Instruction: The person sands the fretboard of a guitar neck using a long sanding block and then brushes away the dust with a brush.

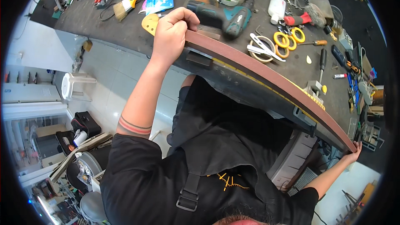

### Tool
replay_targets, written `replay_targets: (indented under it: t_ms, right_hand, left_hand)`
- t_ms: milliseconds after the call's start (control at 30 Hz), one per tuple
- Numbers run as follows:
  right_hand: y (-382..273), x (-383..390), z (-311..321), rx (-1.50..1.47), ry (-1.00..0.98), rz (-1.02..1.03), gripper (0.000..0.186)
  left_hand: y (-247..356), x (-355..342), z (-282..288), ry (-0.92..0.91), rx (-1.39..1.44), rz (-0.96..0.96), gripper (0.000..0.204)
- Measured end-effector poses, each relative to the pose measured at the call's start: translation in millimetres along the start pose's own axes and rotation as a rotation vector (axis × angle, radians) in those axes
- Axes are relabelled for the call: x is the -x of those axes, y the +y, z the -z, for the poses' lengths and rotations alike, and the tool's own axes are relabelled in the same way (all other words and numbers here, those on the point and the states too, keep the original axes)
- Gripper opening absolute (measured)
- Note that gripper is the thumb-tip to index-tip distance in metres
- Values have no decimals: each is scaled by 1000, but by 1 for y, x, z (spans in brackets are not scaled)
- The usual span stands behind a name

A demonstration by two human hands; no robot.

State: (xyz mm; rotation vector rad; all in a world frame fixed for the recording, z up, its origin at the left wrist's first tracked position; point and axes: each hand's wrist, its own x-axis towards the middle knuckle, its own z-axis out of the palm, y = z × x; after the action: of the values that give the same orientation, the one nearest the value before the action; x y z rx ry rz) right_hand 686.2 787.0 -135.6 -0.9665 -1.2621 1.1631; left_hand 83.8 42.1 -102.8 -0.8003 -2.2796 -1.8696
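My left hand [175, 31] is closed on the left end of a long straight bar with a reddish-brown top strip [266, 68], which runs along the bench's front edge. My right hand [353, 154] grips the bar's far right end. A yellow piece with holes [148, 23] shows just left of my left hand, and more yellow [314, 100] shows along the bar. Behind the bar lie a teal-and-black drill [236, 21], a tape roll with white tools on it [262, 50] and several yellow rings [287, 41].
The cluttered dark bench [104, 29] holds a brush [125, 6], bottles [277, 8], a blue packet [158, 2] and hand tools [350, 64]. A white stool [77, 85] stands on the tiled floor at left, near black bags [83, 123] and boards. A case [291, 158] sits below the bench at right.
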Motion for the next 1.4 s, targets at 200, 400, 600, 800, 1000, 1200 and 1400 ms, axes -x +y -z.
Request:
replay_targets:
  t_ms: [200, 400, 600, 800, 1000, 1200, 1400]
  right_hand:
    - [16, 170, -184, -203, -435, -23, 31]
    - [4, 56, -28, 42, -197, 87, 42]
    - [26, 96, -105, -167, -243, -41, 35]
    - [-15, 168, -145, -165, -459, 33, 32]
    - [2, 62, -35, -6, -83, 80, 40]
    - [-20, 238, -202, -150, -554, 49, 38]
    - [-8, 69, -29, 20, -39, 73, 47]
  left_hand:
    - [-86, -47, 239, 465, -13, 79, 20]
    - [-26, -16, 35, 203, -1, 74, 20]
    - [-49, -32, 123, 258, -94, 102, 21]
    - [-74, -28, 159, 383, 38, 162, 21]
    - [-9, 0, 35, 93, -28, -5, 19]
    - [-73, -31, 236, 418, 75, 139, 21]
    - [-12, 5, 28, 119, -72, -10, 20]
